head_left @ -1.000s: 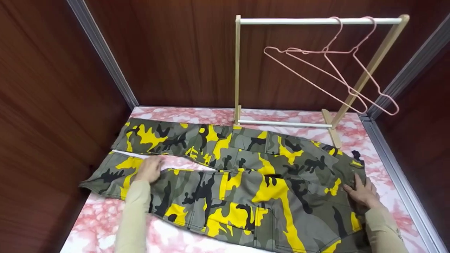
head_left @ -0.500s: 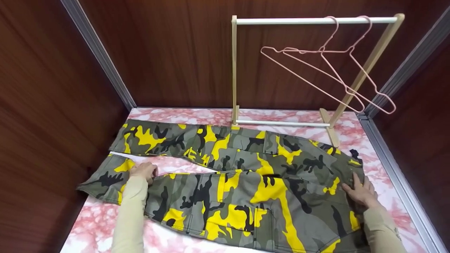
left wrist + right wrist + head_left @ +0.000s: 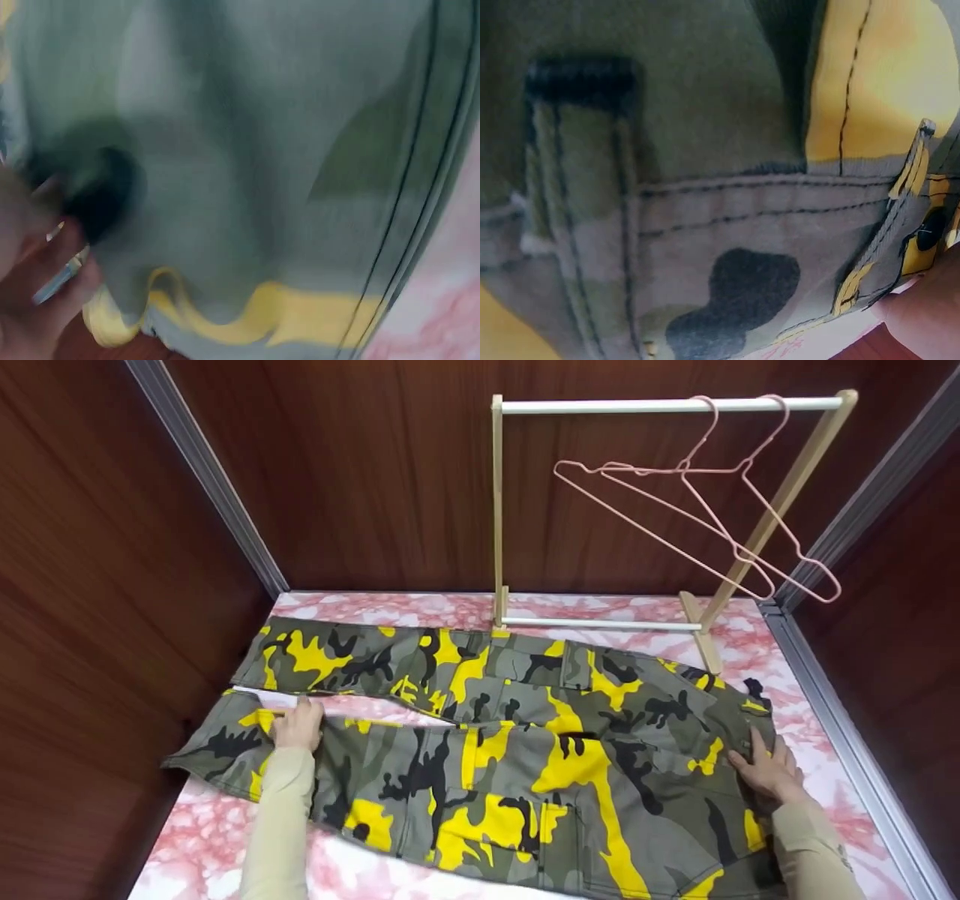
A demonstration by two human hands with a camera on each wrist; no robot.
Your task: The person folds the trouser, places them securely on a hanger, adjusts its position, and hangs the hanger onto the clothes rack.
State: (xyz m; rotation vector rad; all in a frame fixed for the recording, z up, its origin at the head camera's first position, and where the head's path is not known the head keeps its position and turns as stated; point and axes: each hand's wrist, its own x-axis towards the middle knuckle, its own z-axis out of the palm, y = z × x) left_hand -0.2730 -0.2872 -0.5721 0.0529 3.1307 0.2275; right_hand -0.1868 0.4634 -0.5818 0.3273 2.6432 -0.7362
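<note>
A pair of camouflage trousers (image 3: 525,750) in grey, green, black and yellow lies spread on the table, legs to the left, waist to the right. My left hand (image 3: 298,724) pinches the inner edge of the nearer leg, its fingers (image 3: 64,270) at that edge in the left wrist view. Folds run through the cloth around it. At the waist, my right hand (image 3: 772,765) rests with fingers spread on the waistband. The right wrist view shows the waistband (image 3: 705,225) with belt loops up close, and part of the hand at the right edge.
Behind the trousers stands a small wooden rack (image 3: 497,510) with white bars. Two pink hangers (image 3: 686,472) hang from its top bar. Dark wood-grain panels (image 3: 375,495) with metal edges enclose the pink-and-white marbled table (image 3: 360,874) on the visible sides.
My left hand has shifted a little left along the nearer leg, drawing its cloth into folds. The right hand stays at the waistband. The head view has tilted slightly.
</note>
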